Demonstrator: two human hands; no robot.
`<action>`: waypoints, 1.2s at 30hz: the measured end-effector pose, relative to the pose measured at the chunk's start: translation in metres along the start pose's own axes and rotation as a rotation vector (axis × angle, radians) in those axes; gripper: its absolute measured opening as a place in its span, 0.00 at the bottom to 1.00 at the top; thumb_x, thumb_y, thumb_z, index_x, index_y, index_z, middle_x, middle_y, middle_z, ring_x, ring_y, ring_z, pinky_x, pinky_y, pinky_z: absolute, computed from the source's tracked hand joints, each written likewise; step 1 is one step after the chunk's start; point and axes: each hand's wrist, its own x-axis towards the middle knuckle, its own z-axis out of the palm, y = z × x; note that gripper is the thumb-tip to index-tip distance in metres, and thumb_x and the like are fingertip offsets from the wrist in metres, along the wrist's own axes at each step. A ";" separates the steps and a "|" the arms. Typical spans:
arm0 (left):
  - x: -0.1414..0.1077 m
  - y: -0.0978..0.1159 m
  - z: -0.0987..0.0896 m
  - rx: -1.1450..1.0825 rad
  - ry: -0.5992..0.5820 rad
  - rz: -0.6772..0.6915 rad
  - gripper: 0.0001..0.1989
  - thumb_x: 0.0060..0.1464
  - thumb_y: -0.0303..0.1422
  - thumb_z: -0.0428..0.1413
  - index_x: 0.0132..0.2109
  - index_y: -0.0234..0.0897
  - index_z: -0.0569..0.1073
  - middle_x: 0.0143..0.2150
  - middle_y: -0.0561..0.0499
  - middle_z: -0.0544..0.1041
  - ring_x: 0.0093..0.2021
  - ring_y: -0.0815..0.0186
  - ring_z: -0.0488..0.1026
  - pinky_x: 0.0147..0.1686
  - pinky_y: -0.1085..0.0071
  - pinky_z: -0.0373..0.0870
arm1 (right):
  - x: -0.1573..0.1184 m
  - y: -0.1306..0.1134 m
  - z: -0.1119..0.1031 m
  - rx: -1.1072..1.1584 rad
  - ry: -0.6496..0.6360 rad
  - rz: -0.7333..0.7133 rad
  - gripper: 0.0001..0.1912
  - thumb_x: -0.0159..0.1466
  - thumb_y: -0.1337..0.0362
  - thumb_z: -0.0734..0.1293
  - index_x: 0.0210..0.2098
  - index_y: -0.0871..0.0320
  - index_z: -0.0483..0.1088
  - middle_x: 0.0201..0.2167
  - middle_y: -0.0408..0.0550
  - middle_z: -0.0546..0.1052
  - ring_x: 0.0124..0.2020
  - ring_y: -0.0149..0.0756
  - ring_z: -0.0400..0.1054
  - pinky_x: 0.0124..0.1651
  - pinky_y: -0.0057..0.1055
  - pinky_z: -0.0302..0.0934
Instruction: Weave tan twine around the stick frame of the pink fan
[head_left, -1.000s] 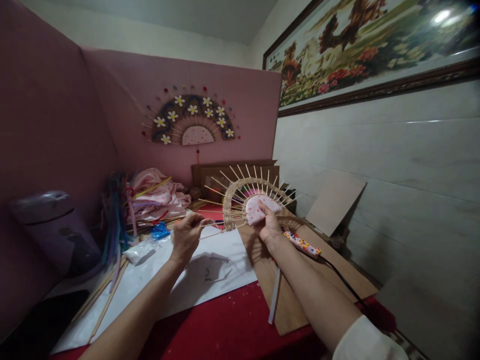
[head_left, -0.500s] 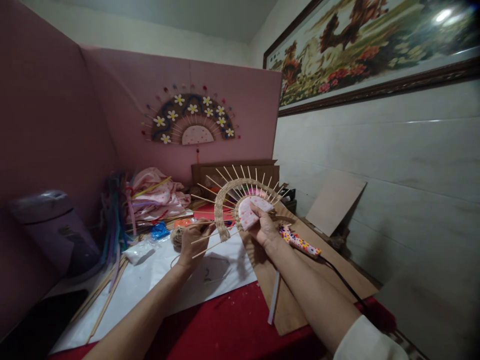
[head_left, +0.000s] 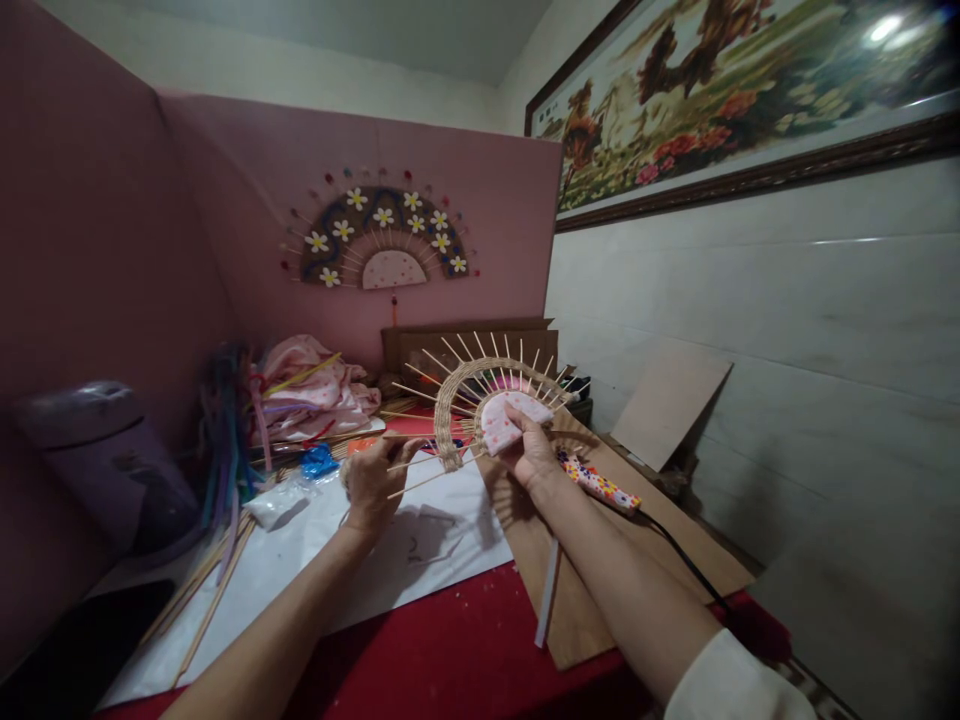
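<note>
My right hand (head_left: 531, 450) grips a half-round fan frame by its pink dotted centre (head_left: 510, 418), thumb on top. Thin sticks fan outward from that centre, and a band of woven twine (head_left: 448, 405) arches through them. At the band's lower left end is my left hand (head_left: 375, 478), its fingers pinched near the stick tips. Whether they hold twine or a stick is too small to tell. Behind the left hand, the ball of twine is mostly hidden.
Right of centre, a wooden board (head_left: 600, 610) carries a flower-patterned tool (head_left: 600, 482) with a black cable. Loose sticks (head_left: 217, 590), a purple container (head_left: 112, 470) and pink cloth (head_left: 315, 390) are at left. A finished fan (head_left: 386, 235) hangs behind.
My left hand has moved left and slightly up, away from the band's end. The fan frame has shifted a little right and turned slightly in my right hand.
</note>
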 end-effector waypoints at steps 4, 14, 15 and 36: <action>0.001 0.003 -0.003 0.122 0.097 0.053 0.14 0.50 0.42 0.56 0.25 0.37 0.72 0.18 0.54 0.69 0.20 0.71 0.62 0.25 0.75 0.53 | -0.003 -0.002 0.002 0.038 0.041 0.036 0.10 0.50 0.71 0.72 0.30 0.60 0.68 0.21 0.41 0.77 0.20 0.29 0.70 0.23 0.24 0.67; 0.005 -0.004 -0.016 0.266 0.174 0.303 0.15 0.51 0.41 0.56 0.24 0.36 0.71 0.19 0.53 0.70 0.21 0.71 0.65 0.26 0.75 0.54 | 0.000 -0.002 0.002 0.023 0.100 0.059 0.08 0.51 0.72 0.70 0.30 0.60 0.68 0.19 0.40 0.76 0.19 0.29 0.70 0.21 0.23 0.66; 0.007 -0.004 -0.018 0.280 0.169 0.321 0.14 0.52 0.40 0.55 0.24 0.36 0.71 0.20 0.52 0.71 0.22 0.70 0.66 0.26 0.75 0.54 | 0.001 -0.002 0.002 0.021 0.106 0.066 0.08 0.51 0.72 0.70 0.30 0.61 0.68 0.19 0.40 0.76 0.19 0.29 0.70 0.21 0.23 0.66; 0.015 -0.011 -0.011 -0.141 -0.074 0.049 0.11 0.49 0.39 0.56 0.27 0.37 0.76 0.18 0.54 0.71 0.20 0.72 0.63 0.23 0.75 0.58 | 0.002 -0.002 -0.001 -0.008 0.041 0.082 0.07 0.51 0.74 0.68 0.29 0.61 0.68 0.21 0.42 0.76 0.19 0.30 0.70 0.19 0.23 0.64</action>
